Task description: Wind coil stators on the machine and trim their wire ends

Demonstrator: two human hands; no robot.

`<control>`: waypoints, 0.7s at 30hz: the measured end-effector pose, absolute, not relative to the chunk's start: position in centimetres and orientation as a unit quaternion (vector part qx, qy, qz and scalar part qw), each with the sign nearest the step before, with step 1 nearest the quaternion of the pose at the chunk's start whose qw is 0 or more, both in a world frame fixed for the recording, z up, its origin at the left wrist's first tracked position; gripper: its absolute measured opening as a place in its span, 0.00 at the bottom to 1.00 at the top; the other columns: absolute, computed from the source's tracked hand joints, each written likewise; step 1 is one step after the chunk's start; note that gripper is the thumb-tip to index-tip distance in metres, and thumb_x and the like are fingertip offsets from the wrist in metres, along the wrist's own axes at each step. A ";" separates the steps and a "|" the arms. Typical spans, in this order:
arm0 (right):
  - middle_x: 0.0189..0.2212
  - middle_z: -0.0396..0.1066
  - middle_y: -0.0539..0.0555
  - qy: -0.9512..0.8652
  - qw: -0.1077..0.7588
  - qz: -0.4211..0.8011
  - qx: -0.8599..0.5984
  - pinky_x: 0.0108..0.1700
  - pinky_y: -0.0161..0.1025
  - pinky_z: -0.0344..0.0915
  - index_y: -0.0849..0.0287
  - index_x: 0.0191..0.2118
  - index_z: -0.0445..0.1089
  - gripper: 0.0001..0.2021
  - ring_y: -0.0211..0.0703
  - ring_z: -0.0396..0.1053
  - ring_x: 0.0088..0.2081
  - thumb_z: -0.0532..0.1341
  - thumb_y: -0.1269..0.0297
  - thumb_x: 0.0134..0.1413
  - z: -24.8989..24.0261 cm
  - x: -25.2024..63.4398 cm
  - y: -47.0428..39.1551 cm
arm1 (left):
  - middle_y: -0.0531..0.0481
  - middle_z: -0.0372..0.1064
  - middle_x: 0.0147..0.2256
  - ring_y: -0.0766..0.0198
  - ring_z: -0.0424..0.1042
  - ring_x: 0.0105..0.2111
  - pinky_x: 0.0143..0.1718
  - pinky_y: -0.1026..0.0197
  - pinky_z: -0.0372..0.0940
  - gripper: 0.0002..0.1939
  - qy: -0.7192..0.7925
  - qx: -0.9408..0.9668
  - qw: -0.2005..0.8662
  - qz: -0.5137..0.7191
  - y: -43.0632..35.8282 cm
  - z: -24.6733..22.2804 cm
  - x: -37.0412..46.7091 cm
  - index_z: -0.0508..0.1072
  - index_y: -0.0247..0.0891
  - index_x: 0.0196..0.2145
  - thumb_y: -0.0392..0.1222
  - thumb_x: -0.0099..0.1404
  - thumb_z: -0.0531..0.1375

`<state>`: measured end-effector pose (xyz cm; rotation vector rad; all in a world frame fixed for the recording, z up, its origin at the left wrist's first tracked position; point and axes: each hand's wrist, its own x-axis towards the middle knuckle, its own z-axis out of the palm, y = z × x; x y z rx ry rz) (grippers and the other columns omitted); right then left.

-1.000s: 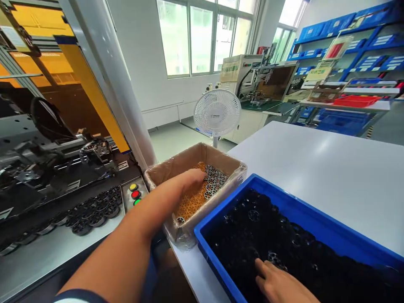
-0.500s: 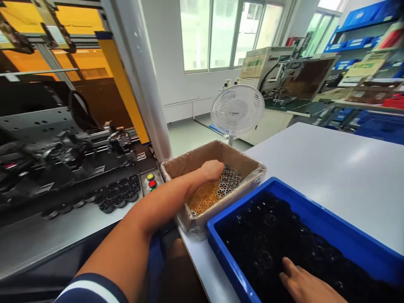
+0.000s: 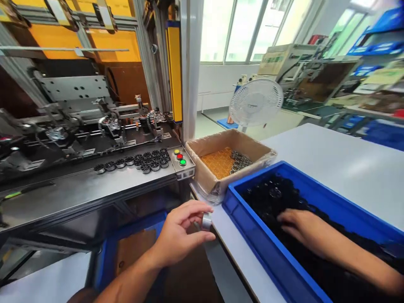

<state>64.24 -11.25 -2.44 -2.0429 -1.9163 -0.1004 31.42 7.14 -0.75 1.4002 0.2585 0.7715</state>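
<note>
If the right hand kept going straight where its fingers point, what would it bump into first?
Most likely the black parts just beyond the right hand; if it passed above them, the side wall of the blue bin. Its height is unclear.

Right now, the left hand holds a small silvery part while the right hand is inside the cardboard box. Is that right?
Not quite: the head view shows the right hand inside the blue bin, among black parts. The left hand does hold a small silvery part.
</note>
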 end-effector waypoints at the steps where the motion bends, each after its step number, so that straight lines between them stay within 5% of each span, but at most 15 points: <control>1: 0.30 0.79 0.54 -0.666 0.185 -0.033 -0.722 0.32 0.38 0.74 0.59 0.34 0.78 0.10 0.44 0.78 0.29 0.58 0.73 0.54 -0.5 62.3 -10.8 | 0.43 0.74 0.44 0.60 0.75 0.41 0.44 0.60 0.73 0.21 0.121 0.632 0.682 0.348 6.5 -0.7 31.2 0.81 0.41 0.44 0.35 0.51 0.74; 4: 0.37 0.77 0.56 -0.663 0.289 -0.005 -0.690 0.39 0.37 0.74 0.59 0.38 0.75 0.05 0.42 0.76 0.37 0.61 0.68 0.60 3.7 56.1 -10.0 | 0.43 0.78 0.44 0.59 0.77 0.42 0.45 0.60 0.73 0.22 0.123 0.640 0.682 0.333 5.0 -0.4 31.2 0.81 0.41 0.45 0.34 0.51 0.74; 8: 0.29 0.71 0.53 -0.721 0.410 -0.065 -0.554 0.31 0.33 0.69 0.60 0.36 0.70 0.02 0.38 0.70 0.31 0.63 0.69 0.60 3.9 50.3 -10.3 | 0.46 0.80 0.44 0.60 0.79 0.38 0.43 0.60 0.75 0.24 0.094 0.604 0.737 0.289 2.9 -0.4 32.4 0.80 0.43 0.46 0.32 0.51 0.74; 21: 0.28 0.71 0.57 -0.777 0.400 -0.130 -0.469 0.30 0.35 0.68 0.64 0.38 0.68 0.02 0.40 0.68 0.29 0.59 0.74 0.60 1.4 50.2 -11.2 | 0.46 0.81 0.43 0.58 0.81 0.40 0.43 0.63 0.75 0.22 0.072 0.562 0.774 0.283 0.3 -1.5 34.6 0.81 0.42 0.43 0.29 0.49 0.74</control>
